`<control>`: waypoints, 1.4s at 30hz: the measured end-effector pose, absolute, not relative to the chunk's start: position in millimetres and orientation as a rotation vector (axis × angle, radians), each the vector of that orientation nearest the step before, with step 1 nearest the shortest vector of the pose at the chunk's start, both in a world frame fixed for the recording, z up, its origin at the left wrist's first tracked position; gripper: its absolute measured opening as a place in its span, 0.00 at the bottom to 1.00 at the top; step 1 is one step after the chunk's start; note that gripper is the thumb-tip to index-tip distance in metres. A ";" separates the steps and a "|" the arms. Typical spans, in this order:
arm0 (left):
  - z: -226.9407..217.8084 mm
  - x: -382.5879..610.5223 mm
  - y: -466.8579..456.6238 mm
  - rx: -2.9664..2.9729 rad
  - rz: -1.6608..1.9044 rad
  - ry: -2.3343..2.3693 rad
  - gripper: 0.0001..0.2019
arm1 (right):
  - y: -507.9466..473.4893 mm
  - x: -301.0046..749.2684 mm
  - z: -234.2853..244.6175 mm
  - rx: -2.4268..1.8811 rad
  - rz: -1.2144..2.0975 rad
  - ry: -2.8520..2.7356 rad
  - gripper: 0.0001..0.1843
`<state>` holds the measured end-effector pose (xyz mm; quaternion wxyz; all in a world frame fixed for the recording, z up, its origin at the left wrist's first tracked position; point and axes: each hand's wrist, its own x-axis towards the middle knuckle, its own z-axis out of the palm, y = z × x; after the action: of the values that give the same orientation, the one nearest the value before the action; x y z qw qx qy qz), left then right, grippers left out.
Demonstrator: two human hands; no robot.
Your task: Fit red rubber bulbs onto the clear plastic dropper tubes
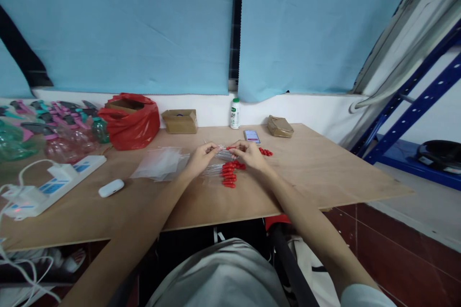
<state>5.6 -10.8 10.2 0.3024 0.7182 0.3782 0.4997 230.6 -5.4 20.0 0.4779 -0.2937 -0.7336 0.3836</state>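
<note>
My left hand (203,157) and my right hand (251,154) meet above the middle of the table, fingertips a little apart. Both are closed in a pinch. Between the right fingers is a thin red-handled tool (230,148), too small to tell its exact kind. The left fingers pinch what looks like a clear plastic bag (221,147) at its other end. Just below lies a pile of red-handled tools (229,172) with thin metallic shafts, some over clear plastic. More red handles (265,152) show beyond my right hand. Flat clear plastic bags (156,163) lie left of my left hand.
A white power strip (90,165) and a white earbud case (111,188) lie on the left. Behind stand spray bottles (68,139), a red bag (135,127), a cardboard box (180,122), a white bottle (235,114), a phone (251,136) and a brown package (280,126).
</note>
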 end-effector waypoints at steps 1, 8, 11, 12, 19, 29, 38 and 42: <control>10.5 6.0 -11.8 1.895 1.317 0.992 0.18 | -5.6 230.7 19.5 -0.716 0.942 -1.788 0.18; 11.6 4.2 -14.8 1.935 1.263 0.997 0.17 | -8.4 232.4 19.6 -0.711 0.951 -1.821 0.19; 12.1 3.4 -15.2 1.948 1.241 0.968 0.17 | -12.3 232.6 23.4 -0.710 0.983 -1.834 0.19; 12.2 3.3 -15.4 1.950 1.235 0.959 0.18 | -13.8 232.5 24.7 -0.711 0.991 -1.834 0.19; 11.3 3.7 -16.3 1.941 1.206 0.963 0.17 | -20.3 231.1 30.1 -0.707 1.006 -1.841 0.18; 6.6 6.2 -15.4 1.778 1.220 0.914 0.17 | -14.2 229.3 24.0 -0.686 1.108 -1.771 0.19; 11.3 3.4 -7.8 1.893 1.337 0.989 0.17 | -9.7 230.7 27.6 -0.746 0.727 -1.893 0.17; 11.5 3.3 -7.5 1.893 1.368 0.983 0.17 | -8.5 230.9 25.7 -0.754 0.763 -1.900 0.19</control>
<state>3.3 -7.5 11.5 0.2993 0.7128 0.3702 0.5150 230.9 -8.5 25.7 0.4617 -0.3066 -0.7725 0.3100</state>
